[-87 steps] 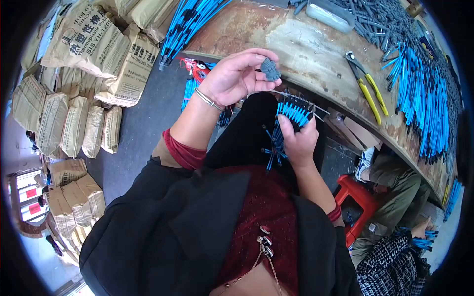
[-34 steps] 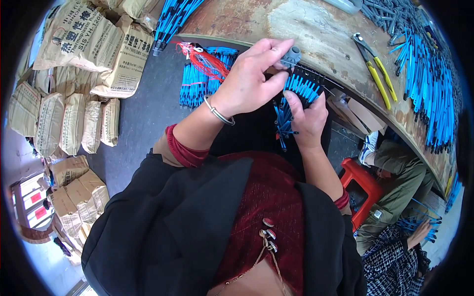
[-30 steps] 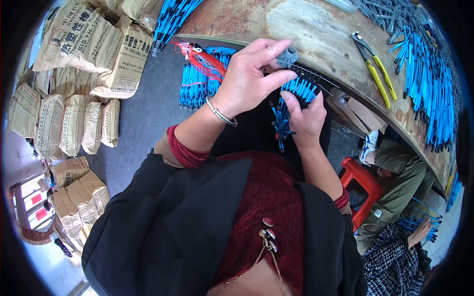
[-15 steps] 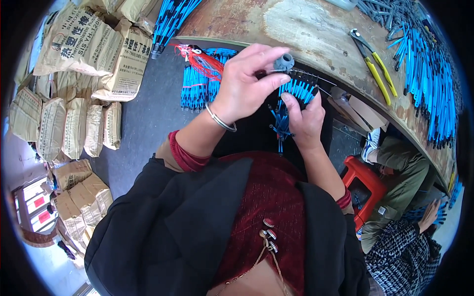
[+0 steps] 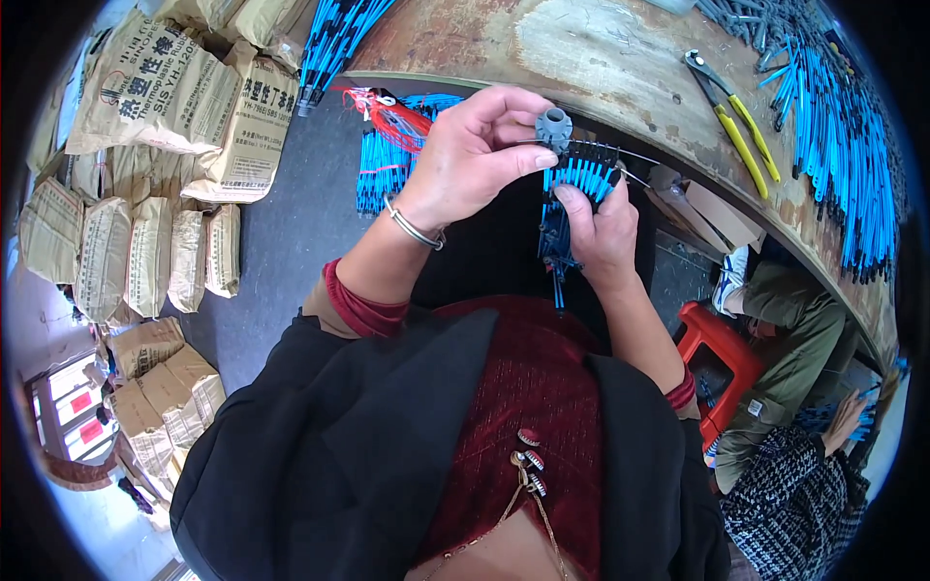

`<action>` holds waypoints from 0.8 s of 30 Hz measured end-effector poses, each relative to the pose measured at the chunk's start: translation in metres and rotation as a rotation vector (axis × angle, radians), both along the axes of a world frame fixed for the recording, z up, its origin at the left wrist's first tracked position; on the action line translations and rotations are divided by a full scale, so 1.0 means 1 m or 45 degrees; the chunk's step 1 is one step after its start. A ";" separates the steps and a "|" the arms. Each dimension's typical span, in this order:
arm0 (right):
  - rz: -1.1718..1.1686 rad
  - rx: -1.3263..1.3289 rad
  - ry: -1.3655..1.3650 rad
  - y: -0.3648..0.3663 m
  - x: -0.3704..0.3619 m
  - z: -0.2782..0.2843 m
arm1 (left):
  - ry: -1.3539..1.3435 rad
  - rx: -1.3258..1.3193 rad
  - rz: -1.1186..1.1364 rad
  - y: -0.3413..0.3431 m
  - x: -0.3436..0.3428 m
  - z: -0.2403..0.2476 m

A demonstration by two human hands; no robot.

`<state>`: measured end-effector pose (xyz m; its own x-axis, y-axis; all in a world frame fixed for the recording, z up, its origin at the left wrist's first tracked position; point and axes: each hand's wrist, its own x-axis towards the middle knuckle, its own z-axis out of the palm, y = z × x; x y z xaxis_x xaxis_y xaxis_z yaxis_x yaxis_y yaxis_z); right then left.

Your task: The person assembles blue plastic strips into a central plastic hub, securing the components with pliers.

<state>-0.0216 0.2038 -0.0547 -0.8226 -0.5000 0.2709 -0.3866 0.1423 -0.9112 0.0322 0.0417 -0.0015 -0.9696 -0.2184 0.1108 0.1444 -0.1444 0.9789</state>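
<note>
Grey hub at upper centre, left hand pinching it, right hand clasping blue rods: seemingly alignment; joining needs steadiness.

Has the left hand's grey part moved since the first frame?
Yes: against the edge of the workbench, the grey part has shifted down the picture.

Bright daylight, fisheye-curved edges, black vignetted corners

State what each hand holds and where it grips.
The left hand holds the grey hollow piece below its round opening; the right hand clasps the blue rods below their black upper ends, thumb across them.
</note>
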 end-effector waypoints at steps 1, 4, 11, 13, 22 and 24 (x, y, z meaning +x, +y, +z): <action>0.001 0.002 -0.002 0.000 0.001 0.000 | -0.002 0.002 0.001 -0.001 0.000 0.000; -0.045 0.141 0.088 0.000 0.002 -0.003 | 0.035 -0.191 0.009 -0.003 -0.001 0.001; -0.047 0.272 0.175 -0.005 0.000 -0.003 | -0.052 -0.341 0.051 -0.004 -0.002 0.008; -0.048 0.266 0.115 -0.005 -0.002 0.000 | -0.060 -0.393 0.052 -0.001 -0.003 0.007; 0.066 0.261 0.093 0.000 -0.011 0.008 | -0.031 -0.288 0.257 0.006 -0.001 -0.008; 0.157 0.299 0.000 0.003 -0.013 0.011 | -0.002 -0.122 0.140 0.001 0.003 -0.005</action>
<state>-0.0345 0.2070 -0.0437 -0.7515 -0.6456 0.1355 -0.4139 0.3015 -0.8590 0.0350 0.0432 -0.0065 -0.9407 -0.3116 0.1344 0.1524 -0.0339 0.9877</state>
